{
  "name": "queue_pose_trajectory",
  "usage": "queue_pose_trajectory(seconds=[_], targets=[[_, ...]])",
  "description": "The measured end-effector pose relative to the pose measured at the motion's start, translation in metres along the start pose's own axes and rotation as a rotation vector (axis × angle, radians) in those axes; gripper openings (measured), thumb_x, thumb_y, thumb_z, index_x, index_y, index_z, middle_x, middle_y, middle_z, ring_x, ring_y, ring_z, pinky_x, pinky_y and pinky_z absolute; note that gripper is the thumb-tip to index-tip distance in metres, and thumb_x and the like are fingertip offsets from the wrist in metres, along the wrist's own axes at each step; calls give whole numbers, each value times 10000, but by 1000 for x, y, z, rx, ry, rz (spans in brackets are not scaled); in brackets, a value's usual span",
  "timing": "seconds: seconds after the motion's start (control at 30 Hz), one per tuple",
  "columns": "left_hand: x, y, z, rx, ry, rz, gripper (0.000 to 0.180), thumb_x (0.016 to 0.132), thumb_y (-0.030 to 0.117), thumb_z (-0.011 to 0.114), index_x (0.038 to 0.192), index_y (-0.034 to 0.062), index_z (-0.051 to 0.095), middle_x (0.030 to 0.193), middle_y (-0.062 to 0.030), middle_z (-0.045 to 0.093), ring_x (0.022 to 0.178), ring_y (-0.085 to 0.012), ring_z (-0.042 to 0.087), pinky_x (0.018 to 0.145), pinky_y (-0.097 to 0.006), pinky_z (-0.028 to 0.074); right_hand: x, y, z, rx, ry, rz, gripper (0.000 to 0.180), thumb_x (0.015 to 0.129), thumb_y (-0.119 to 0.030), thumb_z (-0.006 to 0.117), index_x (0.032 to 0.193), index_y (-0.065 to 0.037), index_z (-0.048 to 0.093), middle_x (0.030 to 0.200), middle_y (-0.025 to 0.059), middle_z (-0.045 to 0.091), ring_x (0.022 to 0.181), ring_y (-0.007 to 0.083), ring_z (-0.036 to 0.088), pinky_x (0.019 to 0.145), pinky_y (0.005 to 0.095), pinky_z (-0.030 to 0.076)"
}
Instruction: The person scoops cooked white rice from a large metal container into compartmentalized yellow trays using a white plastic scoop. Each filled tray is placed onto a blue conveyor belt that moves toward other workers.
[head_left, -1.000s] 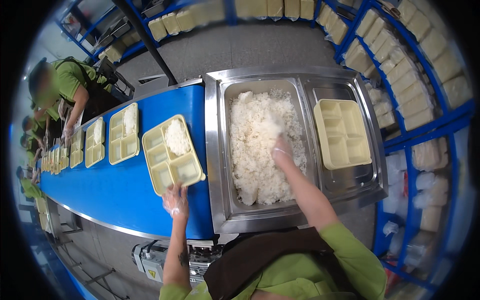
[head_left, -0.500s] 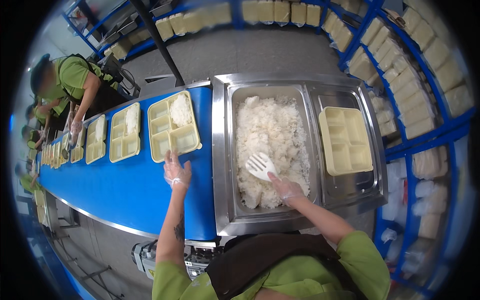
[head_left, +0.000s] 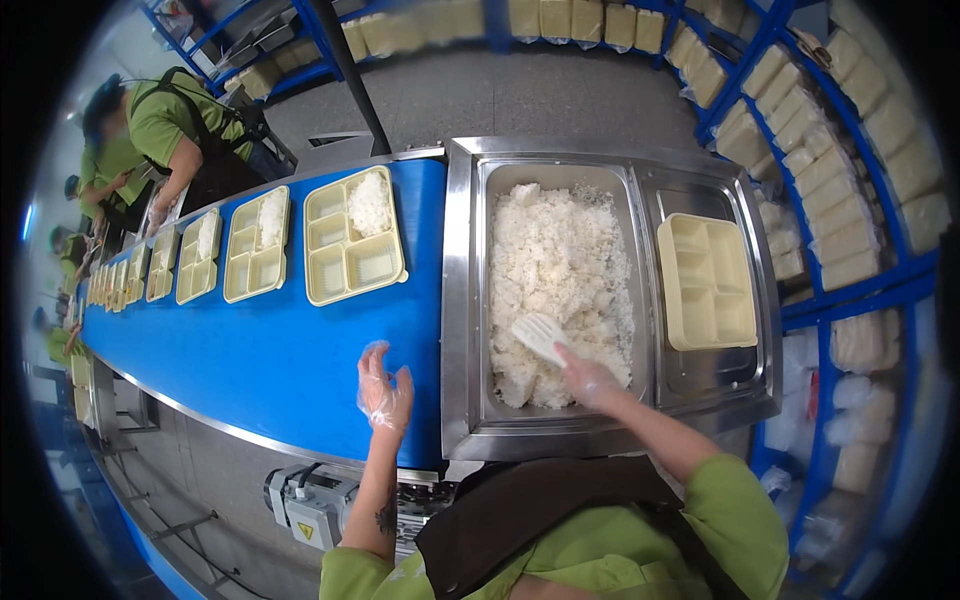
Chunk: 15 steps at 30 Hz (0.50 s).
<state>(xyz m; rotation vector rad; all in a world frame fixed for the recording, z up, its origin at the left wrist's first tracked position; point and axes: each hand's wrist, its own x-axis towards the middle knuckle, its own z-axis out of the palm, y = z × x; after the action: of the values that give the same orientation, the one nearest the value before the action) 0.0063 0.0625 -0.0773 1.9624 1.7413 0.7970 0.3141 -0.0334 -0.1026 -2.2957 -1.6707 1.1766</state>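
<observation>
My right hand [head_left: 592,382], in a clear plastic glove, is closed round the handle of a white slotted rice paddle [head_left: 540,336]. The paddle's blade rests against the cooked rice [head_left: 556,270] in a deep steel pan [head_left: 638,330]. Over the blue conveyor belt [head_left: 250,370], my gloved left hand [head_left: 385,395] is empty, fingers up and apart from the thumb. Beyond it lies the nearest cream compartment tray [head_left: 325,268], with rice in its far right section and the other sections bare. My left hand does not touch that tray.
A stack of cream trays [head_left: 710,285] stands on the steel lid right of the rice. Several more trays [head_left: 255,245] line the belt leftward, where co-workers [head_left: 180,130] stand. Blue shelves [head_left: 815,160] hold bagged trays. A motor [head_left: 315,508] sits below the belt edge.
My left hand has drawn back from the nearest tray, toward me and rightward. The trays have shifted slightly left along the belt. The paddle stays over the rice, its blade tilted differently.
</observation>
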Motion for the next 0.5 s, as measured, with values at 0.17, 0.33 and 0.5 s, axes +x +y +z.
queue_pose_trajectory(seconds=[0.17,0.33,0.5], targets=[[-7,31,14,-74,-24,51,401,697,47,584,1090,81,517,1114,-122,519,747,-234,558,601,-295,473,97,34,-51,196,354,74,470,893,-211,363,1355,-233,279,837,211,591,686,333,580,642,420,463],[1,83,28,-63,-168,207,379,673,32,573,1045,85,528,1072,-139,544,883,-320,563,717,-377,479,76,-2,5,13,123,99,555,856,-151,364,1380,-247,207,915,228,581,803,357,576,744,429,435],[-8,133,59,-62,-325,399,326,693,53,586,1014,91,551,976,-120,574,879,-318,561,721,-404,478,-13,10,-14,488,80,102,522,828,-121,425,1332,-191,309,791,170,593,653,235,590,575,350,465]])
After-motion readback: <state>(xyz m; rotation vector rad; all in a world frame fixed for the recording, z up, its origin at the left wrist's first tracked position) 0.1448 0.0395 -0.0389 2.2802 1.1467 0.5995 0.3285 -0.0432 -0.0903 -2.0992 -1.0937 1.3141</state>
